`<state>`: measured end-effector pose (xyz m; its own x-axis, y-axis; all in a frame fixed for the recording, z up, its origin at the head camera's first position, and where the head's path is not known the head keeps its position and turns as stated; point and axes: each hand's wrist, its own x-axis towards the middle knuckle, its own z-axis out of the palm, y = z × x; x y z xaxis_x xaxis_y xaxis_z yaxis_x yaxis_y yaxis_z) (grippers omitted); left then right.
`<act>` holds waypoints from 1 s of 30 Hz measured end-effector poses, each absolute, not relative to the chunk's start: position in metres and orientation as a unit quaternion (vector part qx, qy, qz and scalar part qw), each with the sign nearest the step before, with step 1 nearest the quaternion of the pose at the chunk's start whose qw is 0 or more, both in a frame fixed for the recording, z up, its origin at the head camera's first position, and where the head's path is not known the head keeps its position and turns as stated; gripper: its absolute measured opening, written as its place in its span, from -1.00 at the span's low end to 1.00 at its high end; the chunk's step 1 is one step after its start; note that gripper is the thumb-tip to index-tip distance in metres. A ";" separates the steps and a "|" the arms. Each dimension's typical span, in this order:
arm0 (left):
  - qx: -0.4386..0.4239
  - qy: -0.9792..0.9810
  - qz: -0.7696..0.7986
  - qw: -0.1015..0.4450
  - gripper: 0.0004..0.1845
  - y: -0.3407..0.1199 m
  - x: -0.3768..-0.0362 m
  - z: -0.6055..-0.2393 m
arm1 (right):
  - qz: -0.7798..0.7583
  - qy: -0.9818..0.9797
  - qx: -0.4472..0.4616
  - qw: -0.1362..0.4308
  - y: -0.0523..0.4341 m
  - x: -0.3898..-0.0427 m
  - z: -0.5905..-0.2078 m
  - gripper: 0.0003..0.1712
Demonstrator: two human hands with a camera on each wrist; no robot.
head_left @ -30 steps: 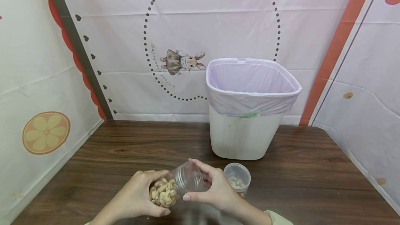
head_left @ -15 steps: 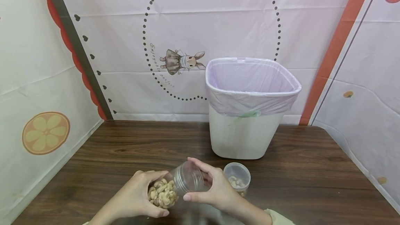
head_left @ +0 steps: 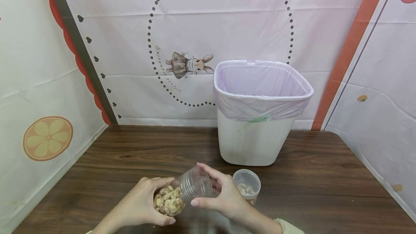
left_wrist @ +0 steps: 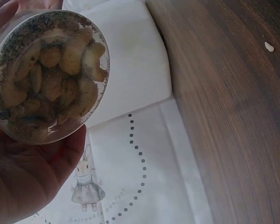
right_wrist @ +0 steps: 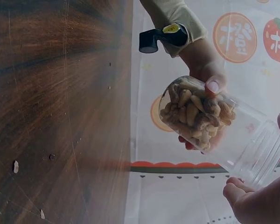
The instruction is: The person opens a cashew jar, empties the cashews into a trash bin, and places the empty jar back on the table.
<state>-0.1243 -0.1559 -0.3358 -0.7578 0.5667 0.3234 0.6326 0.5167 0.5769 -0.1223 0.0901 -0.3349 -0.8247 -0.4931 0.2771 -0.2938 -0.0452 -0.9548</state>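
Note:
A clear plastic jar (head_left: 182, 196) partly filled with cashews lies tilted between both hands, just above the table's near edge. My left hand (head_left: 143, 205) grips its nut-filled base (left_wrist: 46, 74), thumb underneath and fingers over the top. My right hand (head_left: 224, 194) holds the threaded neck (right_wrist: 266, 154), with the thumb below and the index finger on top. The cashews (right_wrist: 196, 112) are heaped at the base end. No lid shows on the neck.
A small clear container (head_left: 246, 186) with a few cashews stands just right of my right hand. Behind it a white bin (head_left: 256, 136) with a lilac liner stands on the brown wooden table (head_left: 130, 154). Printed cloth walls close in three sides. Small crumbs (left_wrist: 269, 46) lie on the wood.
The jar's neck end has tipped up very slightly. Both hands keep the same hold.

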 end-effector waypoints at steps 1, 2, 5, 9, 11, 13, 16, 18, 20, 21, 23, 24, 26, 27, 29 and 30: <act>-0.343 -0.870 -0.350 0.047 -0.29 -0.156 -0.124 -0.336 | -0.665 0.686 -0.285 0.075 0.090 -0.122 -0.335 -0.15; -0.343 -0.871 -0.350 0.048 -0.30 -0.156 -0.124 -0.336 | -0.665 0.687 -0.284 0.075 0.091 -0.122 -0.335 -0.15; -0.341 -0.871 -0.349 0.050 -0.33 -0.158 -0.124 -0.337 | -0.665 0.688 -0.279 0.080 0.092 -0.122 -0.335 -0.15; -0.338 -0.872 -0.351 0.053 -0.35 -0.159 -0.125 -0.337 | -0.667 0.686 -0.279 0.079 0.092 -0.122 -0.336 -0.14; -0.336 -0.872 -0.352 0.054 -0.35 -0.159 -0.125 -0.338 | -0.669 0.686 -0.275 0.079 0.093 -0.122 -0.337 -0.14; -0.334 -0.871 -0.355 0.055 -0.36 -0.160 -0.125 -0.339 | -0.670 0.687 -0.270 0.080 0.093 -0.122 -0.337 -0.13; -0.332 -0.870 -0.360 0.058 -0.36 -0.162 -0.125 -0.340 | -0.674 0.684 -0.266 0.080 0.092 -0.121 -0.337 -0.13; -0.332 -0.870 -0.360 0.061 -0.36 -0.165 -0.124 -0.339 | -0.677 0.683 -0.264 0.078 0.090 -0.118 -0.338 -0.13; -0.333 -0.870 -0.357 0.068 -0.34 -0.168 -0.124 -0.339 | -0.680 0.679 -0.264 0.076 0.088 -0.116 -0.338 -0.13; -0.333 -0.871 -0.354 0.072 -0.34 -0.170 -0.124 -0.339 | -0.682 0.678 -0.265 0.075 0.088 -0.115 -0.338 -0.13; -0.328 -0.874 -0.349 0.081 -0.32 -0.171 -0.124 -0.340 | -0.685 0.674 -0.266 0.076 0.088 -0.114 -0.339 -0.12; -0.326 -0.876 -0.346 0.086 -0.31 -0.172 -0.124 -0.340 | -0.686 0.673 -0.265 0.077 0.088 -0.114 -0.340 -0.12; -0.321 -0.878 -0.341 0.097 -0.30 -0.172 -0.125 -0.340 | -0.688 0.672 -0.265 0.077 0.087 -0.114 -0.341 -0.12; -0.319 -0.879 -0.340 0.102 -0.30 -0.172 -0.125 -0.340 | -0.688 0.672 -0.263 0.076 0.087 -0.114 -0.342 -0.12; -0.312 -0.882 -0.336 0.112 -0.27 -0.173 -0.125 -0.340 | -0.686 0.674 -0.263 0.074 0.087 -0.114 -0.343 -0.13; -0.307 -0.883 -0.334 0.117 -0.26 -0.174 -0.125 -0.340 | -0.686 0.675 -0.263 0.073 0.086 -0.114 -0.344 -0.14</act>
<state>-0.1249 -0.1740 -0.3398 -0.7837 0.4651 0.4118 0.6212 0.5885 0.5175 -0.1136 0.0864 -0.3440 -0.8509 -0.4551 0.2624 -0.2553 -0.0783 -0.9637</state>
